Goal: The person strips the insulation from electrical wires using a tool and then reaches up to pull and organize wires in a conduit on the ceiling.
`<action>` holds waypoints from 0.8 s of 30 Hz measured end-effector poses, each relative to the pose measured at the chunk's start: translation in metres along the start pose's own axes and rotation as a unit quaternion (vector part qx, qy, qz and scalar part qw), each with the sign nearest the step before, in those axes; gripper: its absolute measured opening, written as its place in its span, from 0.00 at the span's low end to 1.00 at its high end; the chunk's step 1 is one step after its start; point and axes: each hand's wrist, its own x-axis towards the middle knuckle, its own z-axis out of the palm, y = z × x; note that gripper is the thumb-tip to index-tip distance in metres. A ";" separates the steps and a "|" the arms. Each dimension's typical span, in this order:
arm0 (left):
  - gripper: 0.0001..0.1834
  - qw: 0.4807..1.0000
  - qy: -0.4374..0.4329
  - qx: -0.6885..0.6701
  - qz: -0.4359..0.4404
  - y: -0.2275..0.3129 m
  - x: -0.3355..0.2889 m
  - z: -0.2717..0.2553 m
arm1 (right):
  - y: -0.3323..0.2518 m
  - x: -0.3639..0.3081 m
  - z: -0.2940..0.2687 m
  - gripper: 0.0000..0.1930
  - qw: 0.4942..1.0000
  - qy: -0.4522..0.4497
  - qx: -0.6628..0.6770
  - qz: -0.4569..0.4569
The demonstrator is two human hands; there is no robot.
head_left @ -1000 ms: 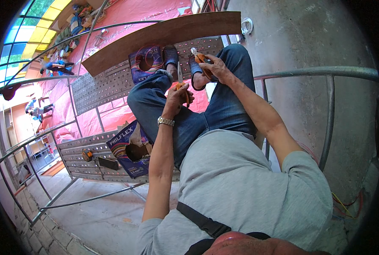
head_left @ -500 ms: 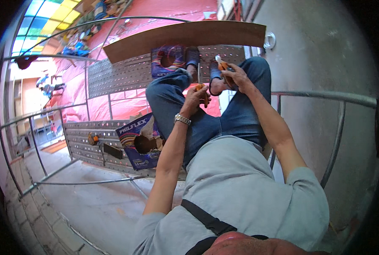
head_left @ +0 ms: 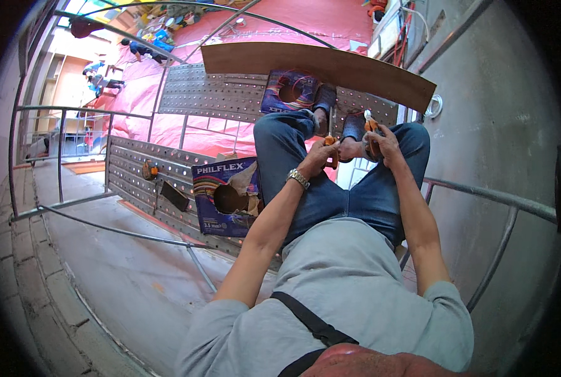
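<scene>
The left hand [head_left: 318,157] is holding the orange tool [head_left: 329,141], fingers curled around it, and is pointing it to 12 o'clock, away from the body. The right hand [head_left: 386,147] is gripping the pliers [head_left: 372,127] by the orange handles, just beside the right knee; their pale head is pointing between 11 and 12 o'clock.

The fingers are hiding much of both handles. The orange tool's thin tip is blending into the background; whether either tool's jaws are parted cannot be told. The far box [head_left: 273,94], between 10 and 11 o'clock from the hands, and the near box [head_left: 212,217], at 8, are showing dark, unreadable holes.

Compared with one second earlier, the view is appearing turned clockwise, with both hands further right and keeping their tools.

The boxes are resting on the perforated far platform [head_left: 198,88] and near platform [head_left: 126,160]. On the latter, a black slab [head_left: 175,195] is lying near 9 o'clock. A brown board [head_left: 318,66] is spanning 11 o'clock. A rail [head_left: 513,200] is running between 3 and 4, before a grey wall [head_left: 488,119]. At 10, people [head_left: 145,51] are appearing small over a red sheet [head_left: 293,28].
</scene>
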 end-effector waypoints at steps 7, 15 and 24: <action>0.20 0.995 0.055 0.076 0.020 -0.007 0.005 0.001 | 0.009 0.006 0.001 0.27 0.998 0.054 -0.028 -0.012; 0.18 0.990 0.060 0.124 0.001 -0.003 0.001 -0.003 | 0.005 0.002 0.004 0.23 0.999 0.034 -0.007 -0.016; 0.27 0.990 0.105 0.079 -0.044 -0.011 0.009 -0.008 | 0.005 0.006 0.004 0.26 0.999 0.025 -0.019 -0.002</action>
